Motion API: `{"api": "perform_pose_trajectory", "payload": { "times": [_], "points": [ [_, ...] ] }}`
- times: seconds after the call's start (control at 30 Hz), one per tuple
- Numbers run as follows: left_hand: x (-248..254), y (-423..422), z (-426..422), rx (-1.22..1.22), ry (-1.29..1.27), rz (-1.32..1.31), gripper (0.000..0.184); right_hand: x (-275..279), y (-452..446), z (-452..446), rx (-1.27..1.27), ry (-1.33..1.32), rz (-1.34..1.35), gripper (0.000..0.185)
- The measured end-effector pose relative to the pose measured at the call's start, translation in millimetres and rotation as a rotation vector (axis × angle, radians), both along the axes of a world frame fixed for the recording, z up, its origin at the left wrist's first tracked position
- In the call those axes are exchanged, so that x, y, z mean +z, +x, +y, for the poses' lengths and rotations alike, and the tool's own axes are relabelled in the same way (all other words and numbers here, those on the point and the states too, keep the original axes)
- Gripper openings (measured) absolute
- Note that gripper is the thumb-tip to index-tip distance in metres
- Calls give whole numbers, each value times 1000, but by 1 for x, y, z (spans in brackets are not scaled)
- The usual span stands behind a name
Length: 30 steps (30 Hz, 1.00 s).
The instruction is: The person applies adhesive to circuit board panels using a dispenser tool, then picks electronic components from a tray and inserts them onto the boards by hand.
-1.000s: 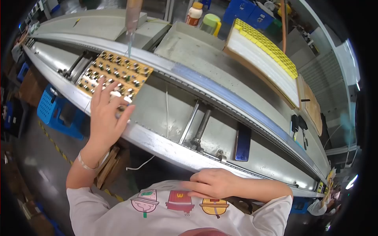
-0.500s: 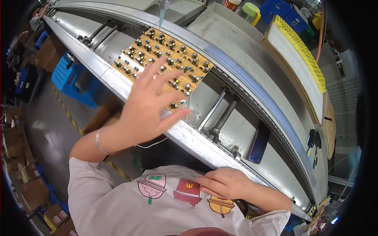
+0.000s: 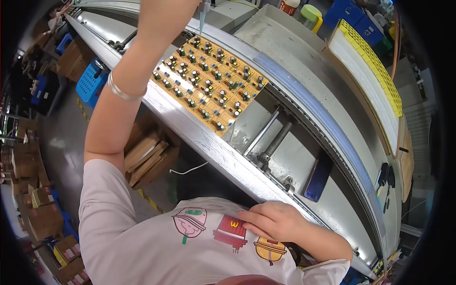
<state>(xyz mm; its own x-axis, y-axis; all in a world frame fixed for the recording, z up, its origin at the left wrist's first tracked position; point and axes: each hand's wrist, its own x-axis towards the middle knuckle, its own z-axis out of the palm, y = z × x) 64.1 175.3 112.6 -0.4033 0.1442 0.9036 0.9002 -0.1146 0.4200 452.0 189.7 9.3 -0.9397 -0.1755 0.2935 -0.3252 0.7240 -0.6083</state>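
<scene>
Here | circuit board (image 3: pixel 211 88): long axis upper-left to lower-right | left fingers: unseen, cannot tell | right fingers (image 3: pixel 259 220): released

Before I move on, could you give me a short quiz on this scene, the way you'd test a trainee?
1. Multiple choice: where is the bracelet?
A) Around the left arm
B) Around the right arm
C) On the floor

2. True or false: the right hand is holding the board covered with small parts.

3. Fill in the blank: the plastic stool on the floor is ____.

Key
1. A
2. False: the right hand lies over the front of the shirt, apart from the board.
3. Blue
</scene>
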Motion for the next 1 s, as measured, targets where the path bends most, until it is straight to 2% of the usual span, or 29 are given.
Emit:
{"api": "perform_pose_trajectory", "payload": {
  "times": [0.07,0.17,0.2,0.3,0.43,0.57,0.73,1.0],
  "points": [
    [3,-3,12,30,84,41,49,0,-1,0,-1,-4,2,29],
    [39,19,18,-444,-321,-596,45,-2,0,0,10,-7,5,29],
    [37,22,22,-442,-324,-596,45,-2,0,1,12,-8,6,29],
    [28,25,40,-694,-318,-807,40,-2,-1,1,21,-22,-2,30],
    [0,51,57,-830,-199,-749,35,-2,1,2,23,-55,-34,31],
    [-19,106,54,-759,-176,-907,30,-4,3,4,24,-101,-41,32],
    [-50,118,58,-703,-161,-932,27,-6,1,3,14,-153,-27,33],
    [-66,111,59,-735,-126,-866,26,-9,2,3,20,-159,-29,34]
  ]
}}
